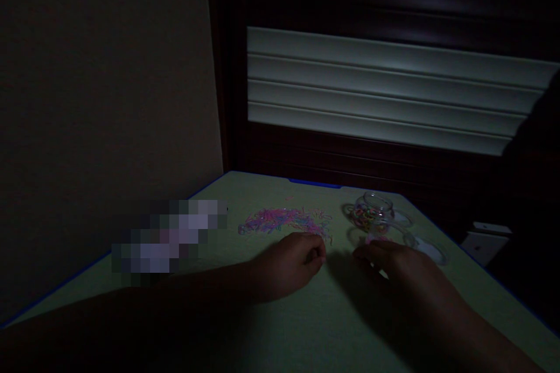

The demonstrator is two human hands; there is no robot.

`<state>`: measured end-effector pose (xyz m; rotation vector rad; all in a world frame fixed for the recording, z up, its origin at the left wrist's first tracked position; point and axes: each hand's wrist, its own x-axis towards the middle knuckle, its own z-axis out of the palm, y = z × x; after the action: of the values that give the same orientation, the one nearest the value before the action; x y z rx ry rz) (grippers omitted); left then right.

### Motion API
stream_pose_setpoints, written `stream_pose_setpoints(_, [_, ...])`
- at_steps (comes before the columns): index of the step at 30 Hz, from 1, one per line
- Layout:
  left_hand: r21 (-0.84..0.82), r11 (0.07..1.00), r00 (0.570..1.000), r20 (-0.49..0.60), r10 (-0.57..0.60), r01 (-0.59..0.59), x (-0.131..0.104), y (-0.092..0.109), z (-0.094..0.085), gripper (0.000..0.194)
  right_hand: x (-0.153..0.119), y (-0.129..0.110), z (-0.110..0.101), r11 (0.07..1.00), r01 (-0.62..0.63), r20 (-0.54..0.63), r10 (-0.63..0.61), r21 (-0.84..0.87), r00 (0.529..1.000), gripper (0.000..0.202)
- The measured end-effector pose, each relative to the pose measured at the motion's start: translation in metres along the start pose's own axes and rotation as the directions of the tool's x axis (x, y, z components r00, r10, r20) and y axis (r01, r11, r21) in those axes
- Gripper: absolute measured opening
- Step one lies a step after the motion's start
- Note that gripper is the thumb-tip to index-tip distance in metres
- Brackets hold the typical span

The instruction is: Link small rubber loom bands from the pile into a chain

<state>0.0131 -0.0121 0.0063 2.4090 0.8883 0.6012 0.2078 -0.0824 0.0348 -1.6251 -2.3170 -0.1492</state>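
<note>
Strewn bands point(286, 220) are seen beyond the curled left hand point(291, 265), a jar point(392, 233) beyond the curled right hand point(400, 267), any grip unclear.

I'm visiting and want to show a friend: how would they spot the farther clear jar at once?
Start with the pale greenish table and look toward its far right corner, beyond the right hand. There sits the farther clear jar, open at the top. Unlike the nearer clear jar, where pink shows, it holds mixed-colour loops.
</note>
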Motion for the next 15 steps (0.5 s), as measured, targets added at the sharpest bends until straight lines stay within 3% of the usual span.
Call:
stream_pose_setpoints(3, [0.153, 0.988, 0.999, -0.027, 0.023, -0.018, 0.004, -0.013, -0.011, 0.015, -0.001, 0.001, 0.000, 1.000, 0.000, -0.005, 0.000, -0.010, 1.000, 0.021])
stream_pose_setpoints(7, [0.274, 0.959, 0.997, -0.010, -0.079, 0.079, 0.006, -0.025, -0.025, 0.015, -0.002, 0.000, -0.003, 1.000, 0.001, 0.020, -0.001, 0.015, 1.000, 0.019])
stream_pose_setpoints(15, [0.432, 0.890, 0.990, -0.042, -0.137, 0.142, 0.000, -0.030, -0.038, 0.014, -0.002, 0.000, -0.003, 1.000, -0.004, 0.013, 0.004, 0.013, 1.000, 0.023])
